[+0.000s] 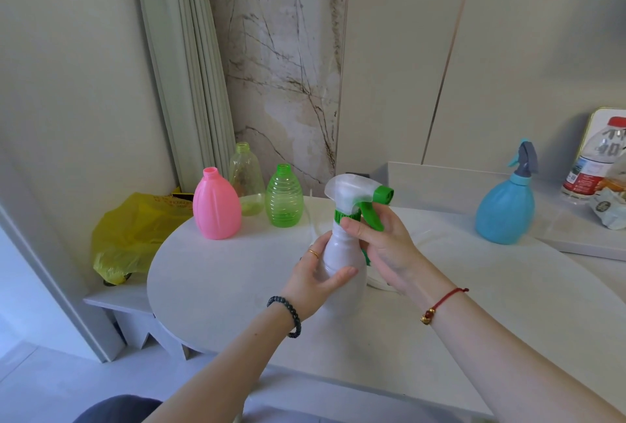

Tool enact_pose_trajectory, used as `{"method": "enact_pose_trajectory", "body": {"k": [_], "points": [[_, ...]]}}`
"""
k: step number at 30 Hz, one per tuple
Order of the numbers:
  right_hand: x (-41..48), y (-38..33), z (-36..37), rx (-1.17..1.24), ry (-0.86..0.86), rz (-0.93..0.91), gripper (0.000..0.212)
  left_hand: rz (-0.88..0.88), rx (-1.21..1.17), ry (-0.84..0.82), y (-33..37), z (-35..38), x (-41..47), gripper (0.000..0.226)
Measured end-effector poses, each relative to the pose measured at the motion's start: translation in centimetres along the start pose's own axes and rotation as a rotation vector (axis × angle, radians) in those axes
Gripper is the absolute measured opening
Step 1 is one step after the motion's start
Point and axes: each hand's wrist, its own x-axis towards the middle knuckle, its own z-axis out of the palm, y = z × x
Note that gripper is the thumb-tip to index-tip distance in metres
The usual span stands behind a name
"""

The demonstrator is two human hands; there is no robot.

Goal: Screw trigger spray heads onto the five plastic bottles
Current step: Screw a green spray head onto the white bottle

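Note:
My left hand (313,278) grips the body of a white bottle (342,253) held above the table's middle. A white and green trigger spray head (355,197) sits on its neck, and my right hand (379,246) has its fingers on the green collar. Three bottles without heads stand at the back left: a pink bottle (216,211), a clear yellowish bottle (246,180) and a green ribbed bottle (284,197). A blue bottle (506,207) with a grey and blue spray head (526,160) stands at the right.
The white table (237,273) has a rounded left end. A yellow plastic bag (132,236) lies beyond that end on a low ledge. A water bottle (596,162) and a wrapped packet (609,209) sit on a raised shelf at far right. Curtain and wall stand behind.

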Motion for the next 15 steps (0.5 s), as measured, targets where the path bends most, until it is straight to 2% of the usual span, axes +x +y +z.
{"method": "enact_pose_trajectory", "body": {"k": [2,3,6,8,10,13,15], "points": [[-0.3,0.0,-0.4,-0.073,-0.020,-0.011,0.030,0.003,0.008,0.005,0.0,-0.1,0.0,0.045],[-0.3,0.1,-0.5,-0.126,0.009,-0.037,0.028,0.003,0.015,0.005,0.0,0.0,0.1,0.045],[0.0,0.3,0.1,-0.257,0.145,-0.142,0.040,0.000,0.025,0.011,-0.2,0.1,0.0,0.048],[0.1,0.5,0.8,-0.310,0.178,-0.163,0.044,0.004,0.012,0.016,-0.4,0.2,0.1,0.054],[0.0,0.6,0.7,-0.318,0.108,-0.172,0.042,0.005,0.010,0.005,-0.4,0.2,0.1,0.059],[-0.3,0.4,0.1,-0.284,-0.068,-0.145,0.032,0.006,0.025,0.004,-0.2,0.1,0.0,0.049],[-0.3,0.1,-0.4,-0.243,-0.104,-0.106,0.031,0.002,0.022,0.008,-0.1,0.0,0.0,0.046]]}}
